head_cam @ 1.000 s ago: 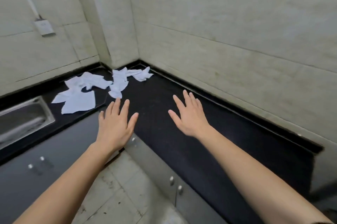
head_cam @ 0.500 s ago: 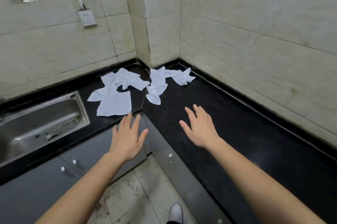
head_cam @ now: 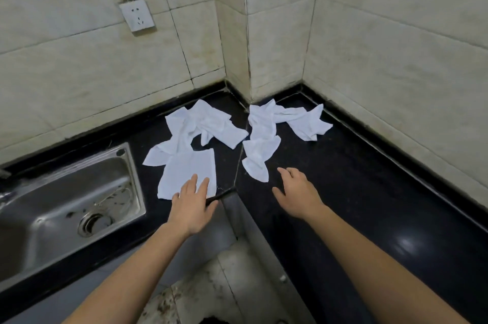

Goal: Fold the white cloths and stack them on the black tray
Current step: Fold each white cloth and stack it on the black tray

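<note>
Several white cloths lie crumpled in the corner of a black countertop point(head_cam: 343, 178). One flat cloth point(head_cam: 188, 170) lies nearest, left of the counter seam. A crumpled bunch point(head_cam: 203, 123) sits behind it. Right of the seam a long twisted cloth point(head_cam: 260, 154) runs toward another bunch point(head_cam: 303, 120) by the wall. My left hand point(head_cam: 192, 205) reaches over the counter's front edge, its straight fingertips over the flat cloth's near edge. My right hand point(head_cam: 297, 193) hovers open, palm down, just right of the twisted cloth's near end. No black tray is in view.
A steel sink point(head_cam: 68, 207) is set into the counter at the left. Tiled walls meet at a protruding corner point(head_cam: 245, 59) behind the cloths. A wall socket point(head_cam: 136, 18) hangs above the left counter. Grey cabinet fronts point(head_cam: 245, 234) and a stained floor point(head_cam: 200, 294) lie below.
Both hands have moved forward toward the cloths; the left now reaches the flat cloth. The view has moved closer and tilted down over the corner.
</note>
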A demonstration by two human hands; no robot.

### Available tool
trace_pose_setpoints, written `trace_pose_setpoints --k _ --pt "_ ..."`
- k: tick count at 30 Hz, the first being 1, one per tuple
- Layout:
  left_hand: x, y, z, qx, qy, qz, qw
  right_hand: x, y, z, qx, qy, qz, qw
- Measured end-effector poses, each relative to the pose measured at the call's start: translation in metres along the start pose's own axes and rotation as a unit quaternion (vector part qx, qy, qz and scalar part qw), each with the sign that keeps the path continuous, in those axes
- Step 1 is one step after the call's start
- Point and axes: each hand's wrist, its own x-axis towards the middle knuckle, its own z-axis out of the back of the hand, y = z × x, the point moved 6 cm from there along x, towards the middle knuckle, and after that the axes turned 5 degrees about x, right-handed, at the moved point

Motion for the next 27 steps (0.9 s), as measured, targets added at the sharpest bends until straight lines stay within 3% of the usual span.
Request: trace_pose_setpoints --k 7,16,20,23,27 --pt "0.072 0.067 -0.051 0.053 0.088 -0.018 0.995 0.070 0.056 -0.069 -0.033 0.064 0.074 0.995" --pt "0.129 0.148 -0.103 0.070 0.139 -0.130 0.979 0.135 0.150 -0.186 -0.145 0.204 0.124 0.960" --pt "0.145 0.161 -0.118 0.066 0.085 -0.217 0.970 0.146 0.151 -0.204 -0.176 0.178 0.117 0.961" --pt "0.159 0.165 -0.113 0.030 0.003 -0.264 0.964 0.157 0.143 -0.188 -0.121 0.196 0.094 0.969" --pt "0.177 0.173 -0.102 0.019 -0.041 -0.273 0.961 0.173 0.127 -0.139 -0.008 0.104 0.013 0.994"
